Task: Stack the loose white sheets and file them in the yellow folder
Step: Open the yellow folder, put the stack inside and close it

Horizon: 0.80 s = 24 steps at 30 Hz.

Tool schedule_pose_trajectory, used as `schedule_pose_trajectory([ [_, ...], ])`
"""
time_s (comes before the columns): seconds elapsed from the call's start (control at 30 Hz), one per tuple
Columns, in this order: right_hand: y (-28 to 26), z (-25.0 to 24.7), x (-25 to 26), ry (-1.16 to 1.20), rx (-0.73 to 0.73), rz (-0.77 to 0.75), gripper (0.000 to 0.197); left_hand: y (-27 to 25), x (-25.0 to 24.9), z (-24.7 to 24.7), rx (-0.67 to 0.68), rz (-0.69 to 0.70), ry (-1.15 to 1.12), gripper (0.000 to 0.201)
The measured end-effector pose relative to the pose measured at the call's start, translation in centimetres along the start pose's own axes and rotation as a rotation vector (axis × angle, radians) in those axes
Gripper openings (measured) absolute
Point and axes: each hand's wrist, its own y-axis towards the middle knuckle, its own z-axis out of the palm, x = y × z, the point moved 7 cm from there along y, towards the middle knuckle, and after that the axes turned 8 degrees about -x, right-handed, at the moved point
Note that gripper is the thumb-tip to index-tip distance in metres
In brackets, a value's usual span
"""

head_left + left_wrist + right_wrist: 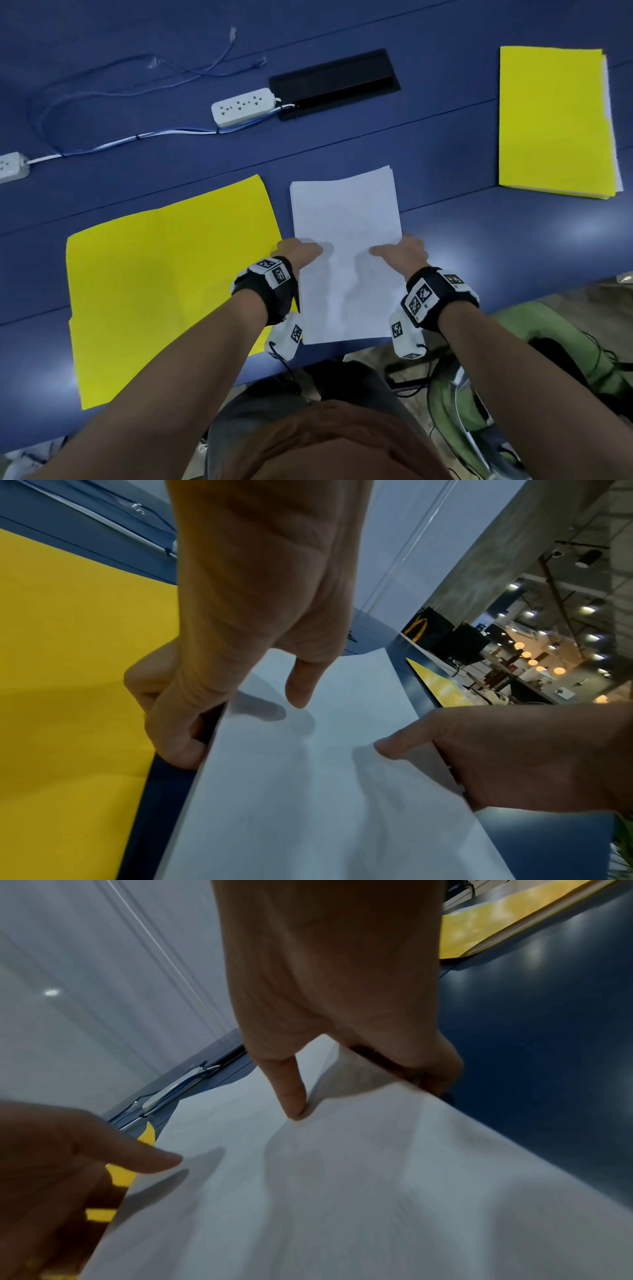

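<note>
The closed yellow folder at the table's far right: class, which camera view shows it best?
The head view: the closed yellow folder shows whole, with white page edges along its right side. Both wrist views catch only a blurred yellow sliver of it, at their upper right.

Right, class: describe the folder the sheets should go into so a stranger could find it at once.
On the blue table, look left of the white sheets held by both hands. The open yellow folder lies spread flat there; the other yellow folder, far right, is closed with paper inside.
</note>
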Motion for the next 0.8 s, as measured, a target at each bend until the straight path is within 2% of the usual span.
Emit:
schedule_pose_trajectory([
  [0.1,-0.3,0.0,0.1,-0.051,-0.036,-0.002,0.086,-2.7,-1.1,-0.2,-0.041,-0.046,-0.024,0.085],
  [0.17,-0.3,0.2,0.1,-0.054,-0.061,0.006,0.089,-3.1,-1.4,0.5,-0.048,-0.06,-0.05,0.084],
  [0.3,-0.6,0.3,0.5,-0.028,-0.09,0.017,0.088,-2.6,-1.2,1.3,-0.071,-0.081,-0.127,0.024],
  [0.33,-0.7,0.3,0.7,-0.048,-0.091,0.014,0.088,-2.4,-1.1,1.3,-0.076,-0.08,-0.133,0.016],
  [0.43,-0.8,0.2,1.1,-0.152,-0.095,0.007,0.087,-2.8,-0.9,0.5,-0.102,-0.051,-0.192,0.021],
  [0.53,-0.5,0.1,1.1,-0.135,-0.076,-0.017,0.086,-3.0,-0.7,0.3,0.004,-0.024,-0.265,0.029],
  [0.6,-0.2,0.3,0.8,0.045,-0.023,-0.024,0.086,-3.1,-0.5,0.3,0.071,0.022,-0.316,0.03],
  [0.67,-0.3,0.4,0.6,0.219,0.004,-0.007,0.087,-3.1,-0.5,0.1,0.108,0.097,-0.351,0.045],
  [0.73,-0.5,0.2,0.2,0.307,0.008,0.011,0.085,-4.0,-0.8,-0.6,0.108,0.157,-0.392,0.044],
  [0.8,-1.0,-0.1,0.4,0.4,0.029,-0.007,0.066,-4.8,-1.3,-1.7,0.071,0.236,-0.405,0.045],
])
